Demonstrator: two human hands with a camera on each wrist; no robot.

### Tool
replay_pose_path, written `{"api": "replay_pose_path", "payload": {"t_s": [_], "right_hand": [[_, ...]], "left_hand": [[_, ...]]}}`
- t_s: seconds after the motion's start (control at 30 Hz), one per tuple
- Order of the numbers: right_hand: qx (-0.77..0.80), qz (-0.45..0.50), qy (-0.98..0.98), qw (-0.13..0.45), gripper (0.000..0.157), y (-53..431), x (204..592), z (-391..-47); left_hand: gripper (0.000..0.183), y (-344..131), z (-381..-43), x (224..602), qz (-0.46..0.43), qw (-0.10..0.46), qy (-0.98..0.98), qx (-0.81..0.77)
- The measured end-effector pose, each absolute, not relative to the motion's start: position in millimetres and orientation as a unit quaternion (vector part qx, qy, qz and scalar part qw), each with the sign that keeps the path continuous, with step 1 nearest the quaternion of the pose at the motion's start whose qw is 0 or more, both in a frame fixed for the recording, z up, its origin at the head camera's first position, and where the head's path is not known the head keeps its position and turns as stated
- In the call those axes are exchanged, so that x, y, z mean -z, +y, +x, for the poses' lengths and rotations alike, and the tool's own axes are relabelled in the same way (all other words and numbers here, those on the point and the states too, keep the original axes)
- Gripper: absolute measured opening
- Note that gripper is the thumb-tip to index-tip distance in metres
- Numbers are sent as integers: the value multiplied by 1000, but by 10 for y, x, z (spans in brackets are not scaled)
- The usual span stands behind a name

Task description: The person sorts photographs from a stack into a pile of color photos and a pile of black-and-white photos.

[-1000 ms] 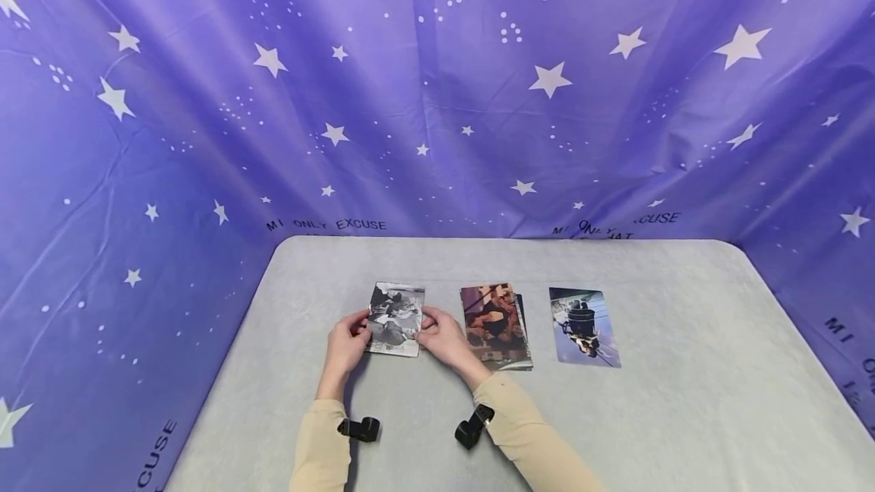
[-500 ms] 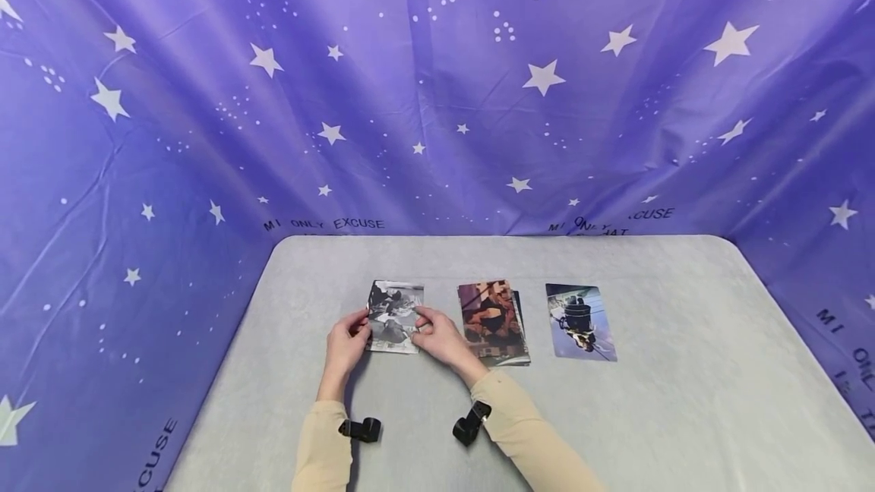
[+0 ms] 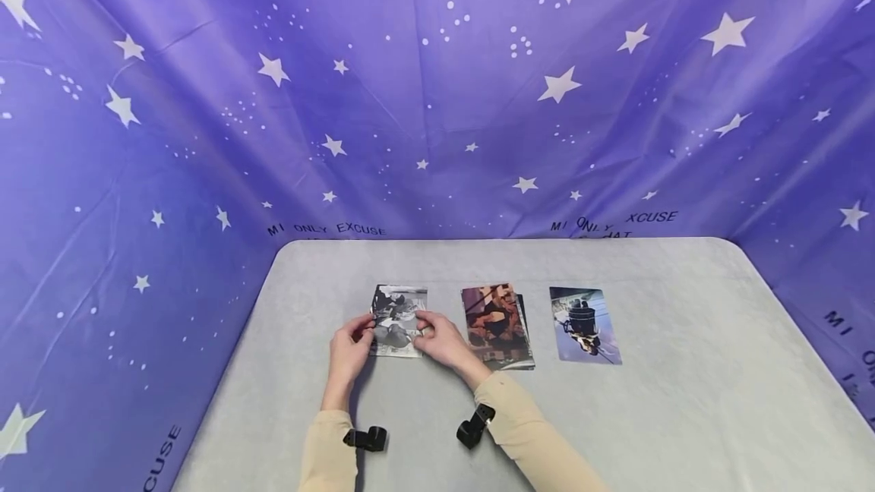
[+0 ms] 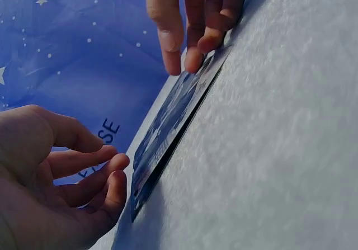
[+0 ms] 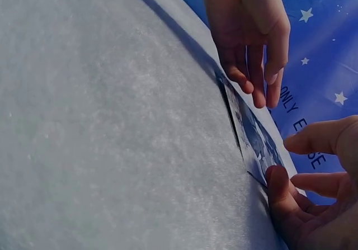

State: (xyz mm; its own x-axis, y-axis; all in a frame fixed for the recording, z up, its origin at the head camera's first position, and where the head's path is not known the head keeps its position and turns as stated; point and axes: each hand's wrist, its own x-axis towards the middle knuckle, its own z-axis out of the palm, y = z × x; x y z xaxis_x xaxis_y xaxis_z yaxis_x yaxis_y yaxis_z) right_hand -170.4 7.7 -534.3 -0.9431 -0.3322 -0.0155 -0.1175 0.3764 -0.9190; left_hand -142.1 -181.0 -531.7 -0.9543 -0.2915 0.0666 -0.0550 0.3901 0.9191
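Left of the table's middle lies a small pile of photo cards (image 3: 396, 325), a black-and-white picture on top. My left hand (image 3: 349, 351) is at the pile's left edge, fingers relaxed and fingertips right at the side, as the left wrist view shows. Opposite it, my right hand (image 3: 443, 342) touches the right edge. In the right wrist view the right thumb (image 5: 277, 180) rests at the cards' near edge while the index finger stands apart. A dark gap shows under the pile's long edge (image 4: 173, 149). Neither hand curls round the cards.
Right of the hands lies a second pile of photo cards (image 3: 494, 321), reddish-brown on top, its lower cards sticking out. Further right is a single bluish photo card (image 3: 584, 325). The grey table (image 3: 683, 416) meets a purple star-printed curtain (image 3: 437, 97) behind and at the sides.
The right fingertips have moved slightly inward over the pile's right edge. The left hand stays at the left edge. The head view has shifted a little; the other cards lie as before.
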Motion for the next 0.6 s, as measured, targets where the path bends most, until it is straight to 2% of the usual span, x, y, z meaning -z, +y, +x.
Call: {"api": "replay_pose_path", "payload": {"t_s": [0.4, 0.6], "right_hand": [[587, -107, 801, 60, 38, 348, 5251, -1697], [613, -78, 786, 34, 35, 622, 5206, -1742]], "left_hand": [[24, -1479, -1460, 5286, 51, 138, -808, 571], [25, -1162, -1530, 5314, -7, 114, -804, 584]]}}
